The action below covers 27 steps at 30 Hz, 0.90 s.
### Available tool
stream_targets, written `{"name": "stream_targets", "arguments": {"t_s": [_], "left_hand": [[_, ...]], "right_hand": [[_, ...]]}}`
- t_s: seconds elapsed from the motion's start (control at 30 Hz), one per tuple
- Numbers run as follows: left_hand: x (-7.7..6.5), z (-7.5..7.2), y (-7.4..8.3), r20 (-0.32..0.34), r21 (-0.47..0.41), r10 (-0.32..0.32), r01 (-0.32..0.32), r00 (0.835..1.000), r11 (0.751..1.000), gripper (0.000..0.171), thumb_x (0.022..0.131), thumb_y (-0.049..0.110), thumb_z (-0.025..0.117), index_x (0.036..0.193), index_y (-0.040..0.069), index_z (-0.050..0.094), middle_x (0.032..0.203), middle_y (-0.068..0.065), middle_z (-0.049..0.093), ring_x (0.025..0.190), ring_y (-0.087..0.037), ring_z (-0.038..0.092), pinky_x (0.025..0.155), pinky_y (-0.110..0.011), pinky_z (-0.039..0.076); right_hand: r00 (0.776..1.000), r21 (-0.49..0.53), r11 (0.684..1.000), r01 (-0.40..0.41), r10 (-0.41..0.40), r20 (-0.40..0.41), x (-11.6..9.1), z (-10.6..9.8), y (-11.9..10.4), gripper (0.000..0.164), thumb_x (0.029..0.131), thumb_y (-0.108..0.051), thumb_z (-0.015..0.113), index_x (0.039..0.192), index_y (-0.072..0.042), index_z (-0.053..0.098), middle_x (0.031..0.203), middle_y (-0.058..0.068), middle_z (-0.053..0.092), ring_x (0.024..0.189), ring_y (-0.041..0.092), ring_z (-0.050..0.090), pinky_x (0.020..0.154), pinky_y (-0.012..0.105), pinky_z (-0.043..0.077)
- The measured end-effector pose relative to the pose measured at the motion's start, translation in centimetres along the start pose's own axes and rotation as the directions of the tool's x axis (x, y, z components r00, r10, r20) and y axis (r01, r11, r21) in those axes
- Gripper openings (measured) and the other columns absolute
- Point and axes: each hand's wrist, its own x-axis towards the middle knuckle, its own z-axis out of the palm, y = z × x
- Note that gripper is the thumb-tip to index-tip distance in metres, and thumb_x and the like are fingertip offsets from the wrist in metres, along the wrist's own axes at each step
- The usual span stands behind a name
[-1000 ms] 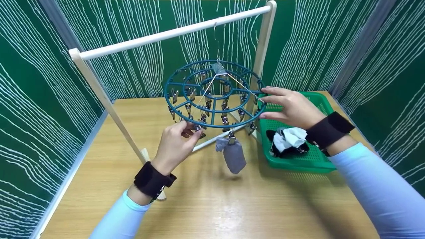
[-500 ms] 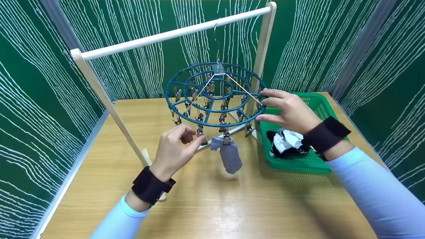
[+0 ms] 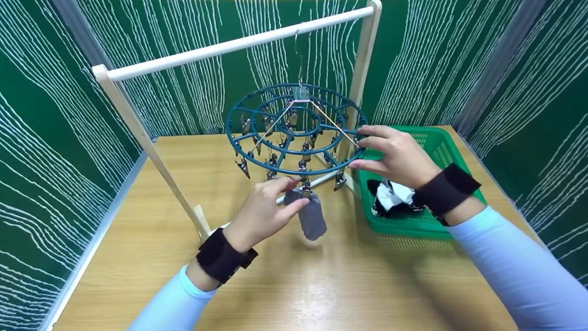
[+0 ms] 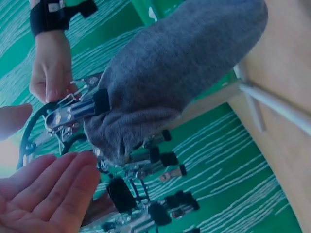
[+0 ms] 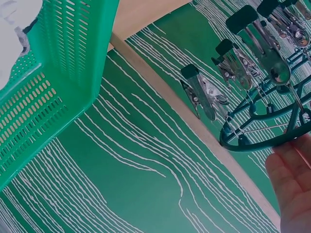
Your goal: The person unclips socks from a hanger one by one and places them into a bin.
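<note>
A round dark-green clip hanger (image 3: 300,94) hangs by its metal hook, with several metal clips dangling beneath its rings. One clip (image 3: 306,185) bites the cuff end of a grey sock (image 3: 313,219), which hangs down below the ring. My left hand (image 3: 259,210) is at this clip, thumb and fingers on either side of it. In the left wrist view those fingers (image 4: 63,194) are straight and the thumb stands apart from them, the clip (image 4: 73,114) beyond. My right hand (image 3: 402,154) grips the outer ring at its right side, fingertips under the rim (image 5: 257,146) in the right wrist view.
A wooden rack with a white bar (image 3: 243,43) carries the hanger; its left post (image 3: 147,138) stands beside my left arm. A green basket (image 3: 376,225) with black and white cloth items (image 3: 392,197) sits at the right on the wooden table (image 3: 321,285). Green walls surround it.
The hanger has turned, bringing the sock and its clip leftward. My left hand has left another clip and moved right to the sock's clip. My right hand stays on the ring, slightly further left.
</note>
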Motion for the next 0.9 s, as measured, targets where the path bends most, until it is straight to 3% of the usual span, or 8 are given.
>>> {"name": "stream_targets", "arguments": {"t_s": [0.13, 0.23, 0.3, 0.47, 0.6, 0.9], "left_hand": [[0.7, 0.5, -0.1, 0.081, -0.017, -0.044, 0.046, 0.996, 0.999, 0.042, 0.103, 0.018, 0.076, 0.132, -0.011, 0.068, 0.125, -0.023, 0.078, 0.104, -0.028, 0.078, 0.091, -0.041, 0.066], [1.2, 0.7, -0.3, 0.112, -0.022, -0.084, 0.087, 0.990, 0.996, 0.040, 0.106, 0.018, 0.073, 0.134, -0.011, 0.069, 0.127, -0.023, 0.078, 0.093, -0.023, 0.075, 0.082, -0.037, 0.064], [1.4, 0.8, -0.4, 0.123, -0.028, -0.099, 0.103, 0.988, 0.994, 0.038, 0.107, 0.017, 0.071, 0.133, -0.010, 0.070, 0.128, -0.023, 0.078, 0.095, -0.022, 0.076, 0.082, -0.035, 0.065], [1.6, 0.9, -0.7, 0.108, -0.067, -0.073, 0.081, 0.991, 0.994, 0.029, 0.105, 0.013, 0.073, 0.124, -0.009, 0.074, 0.120, -0.022, 0.080, 0.109, -0.031, 0.078, 0.093, -0.045, 0.066], [1.6, 0.9, -0.8, 0.087, -0.096, -0.067, 0.076, 0.994, 0.993, 0.023, 0.104, 0.012, 0.075, 0.115, -0.008, 0.076, 0.109, -0.020, 0.082, 0.101, -0.030, 0.079, 0.089, -0.047, 0.067], [1.7, 0.8, -0.8, 0.042, -0.082, -0.082, 0.085, 0.996, 0.993, 0.024, 0.101, 0.012, 0.078, 0.114, -0.009, 0.077, 0.107, -0.021, 0.082, 0.099, -0.031, 0.081, 0.087, -0.041, 0.068]], "right_hand": [[1.000, -0.012, 1.000, 0.020, -0.020, -0.011, 0.0, 0.1, -0.1, 0.046, 0.087, -0.030, 0.092, 0.112, 0.006, 0.081, 0.135, 0.030, 0.072, 0.119, 0.048, 0.073, 0.097, 0.061, 0.062], [0.999, -0.013, 0.999, 0.030, -0.030, -0.017, -0.1, 0.2, -0.1, 0.046, 0.086, -0.030, 0.093, 0.112, 0.006, 0.081, 0.132, 0.031, 0.072, 0.117, 0.048, 0.074, 0.096, 0.061, 0.063], [0.999, -0.011, 1.000, 0.029, -0.029, -0.020, -0.1, 0.2, -0.1, 0.045, 0.086, -0.030, 0.093, 0.111, 0.006, 0.081, 0.132, 0.030, 0.073, 0.116, 0.048, 0.074, 0.095, 0.061, 0.063], [0.999, -0.007, 1.000, 0.027, -0.027, -0.025, -0.2, 0.2, -0.2, 0.045, 0.087, -0.029, 0.093, 0.112, 0.006, 0.081, 0.134, 0.030, 0.072, 0.117, 0.047, 0.074, 0.095, 0.060, 0.063], [0.999, 0.004, 1.000, 0.002, -0.002, -0.034, -0.4, 0.1, -0.4, 0.047, 0.087, -0.029, 0.092, 0.116, 0.006, 0.080, 0.138, 0.028, 0.072, 0.124, 0.047, 0.072, 0.100, 0.061, 0.061], [0.984, 0.038, 0.986, -0.161, 0.163, -0.077, -1.8, -0.4, -1.6, 0.058, 0.095, -0.029, 0.087, 0.139, 0.004, 0.069, 0.143, 0.028, 0.069, 0.130, 0.047, 0.069, 0.107, 0.064, 0.057]]}}
